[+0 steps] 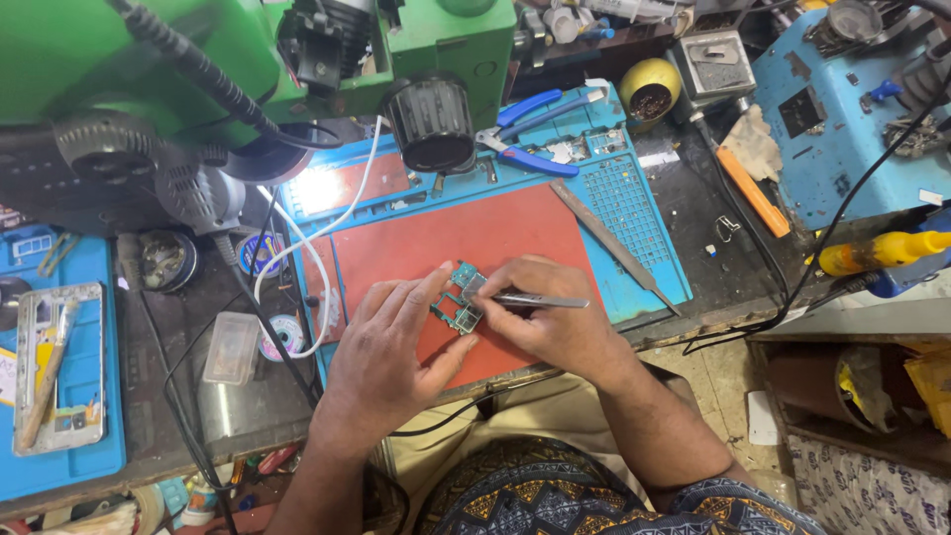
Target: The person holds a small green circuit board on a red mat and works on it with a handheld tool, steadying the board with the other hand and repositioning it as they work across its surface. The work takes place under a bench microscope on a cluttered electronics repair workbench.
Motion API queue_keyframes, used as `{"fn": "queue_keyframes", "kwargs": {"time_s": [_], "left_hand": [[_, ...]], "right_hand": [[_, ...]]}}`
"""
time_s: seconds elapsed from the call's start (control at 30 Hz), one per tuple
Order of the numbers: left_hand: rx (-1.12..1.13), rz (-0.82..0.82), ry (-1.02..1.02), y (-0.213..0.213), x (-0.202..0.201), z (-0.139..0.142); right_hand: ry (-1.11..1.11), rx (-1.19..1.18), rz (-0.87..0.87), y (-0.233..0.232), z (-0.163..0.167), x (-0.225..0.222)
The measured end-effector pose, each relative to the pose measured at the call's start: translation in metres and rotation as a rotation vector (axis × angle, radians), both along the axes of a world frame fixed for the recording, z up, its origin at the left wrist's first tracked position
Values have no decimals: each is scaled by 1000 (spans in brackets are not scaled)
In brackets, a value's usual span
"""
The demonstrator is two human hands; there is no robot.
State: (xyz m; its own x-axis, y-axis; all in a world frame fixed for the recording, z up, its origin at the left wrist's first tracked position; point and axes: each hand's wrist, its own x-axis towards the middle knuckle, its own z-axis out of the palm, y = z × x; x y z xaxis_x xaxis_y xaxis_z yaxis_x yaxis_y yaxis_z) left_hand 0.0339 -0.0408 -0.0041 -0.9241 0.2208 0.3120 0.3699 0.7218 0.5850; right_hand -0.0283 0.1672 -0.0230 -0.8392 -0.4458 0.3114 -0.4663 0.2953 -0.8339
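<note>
A small green circuit board (459, 297) lies on the red part of a blue work mat (634, 218). My left hand (391, 347) rests flat beside the board, thumb and fingertips steadying its near edge. In my right hand (550, 317) is a pair of metal tweezers (540, 300), its tip touching the board's right side. Both hands meet over the board near the bench's front edge.
A green microscope (297, 59) hangs over the mat's back left. Blue-handled pliers (530, 149), a flat metal file (609, 243) and an orange-handled tool (753, 193) lie behind and right. A phone frame (59, 367) sits far left, a yellow tool (882, 253) at right.
</note>
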Motion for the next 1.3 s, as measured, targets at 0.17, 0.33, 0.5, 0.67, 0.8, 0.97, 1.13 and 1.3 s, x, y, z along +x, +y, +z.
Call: {"fn": "queue_keyframes", "kwargs": {"time_s": [0.17, 0.33, 0.5, 0.67, 0.8, 0.97, 1.13, 1.3], "left_hand": [[3, 2, -1, 0, 0, 0], [5, -2, 9, 1, -1, 1], [7, 1, -1, 1, 0, 2], [6, 5, -8, 1, 0, 2], [7, 2, 6, 1, -1, 1], [4, 7, 0, 1, -1, 2], [2, 9, -1, 1, 0, 1], [11, 21, -6, 2, 0, -2]], "right_hand": [[65, 41, 5, 0, 0, 0], [68, -26, -60, -1, -2, -1], [8, 28, -11, 1, 0, -1], [48, 62, -25, 0, 1, -1], [55, 51, -41, 1, 0, -1], [21, 17, 10, 2, -1, 0], [57, 31, -20, 0, -2, -1], [68, 52, -32, 2, 0, -1]]}}
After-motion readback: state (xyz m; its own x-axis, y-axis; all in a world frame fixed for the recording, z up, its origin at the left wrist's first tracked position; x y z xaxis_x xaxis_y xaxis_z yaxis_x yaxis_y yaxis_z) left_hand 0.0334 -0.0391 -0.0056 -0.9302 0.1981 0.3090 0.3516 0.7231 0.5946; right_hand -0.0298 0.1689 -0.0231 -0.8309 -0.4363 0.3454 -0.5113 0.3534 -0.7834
